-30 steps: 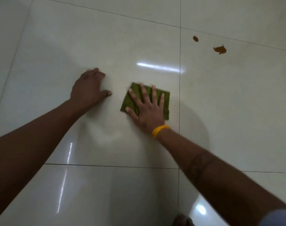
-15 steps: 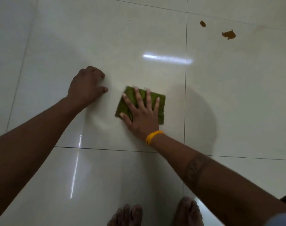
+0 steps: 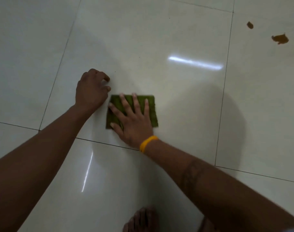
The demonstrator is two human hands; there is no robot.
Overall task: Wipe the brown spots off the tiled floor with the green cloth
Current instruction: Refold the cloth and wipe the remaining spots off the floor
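**Cloth dragged back toward the near seam, spots still untouched**

Pulled nearer since a second ago: flat square green cloth (image 3: 133,111), now just short of the near grout line of its glossy pale floor tile (image 3: 143,47) and close beside the left hand (image 3: 91,92). Swept away from, not toward, the two brown spots, the small brown fleck (image 3: 250,25) and the larger brown smear (image 3: 280,39), both unchanged on the neighbouring tile past the right-hand grout line, near its far edge. Likely a stroke over an already cleaned patch; both stains left to do, with a reach across the seam needed.

Right hand (image 3: 134,124), with yellow band (image 3: 148,143) at the wrist: spread flat, fingers (image 3: 137,104) straight and splayed, pressing the cloth to the tile, nothing curled round it. Left hand: propped on the same tile, touching no cloth, fingers bent under at the tips, holding nothing. Bare toes (image 3: 143,220) at the near edge of view.
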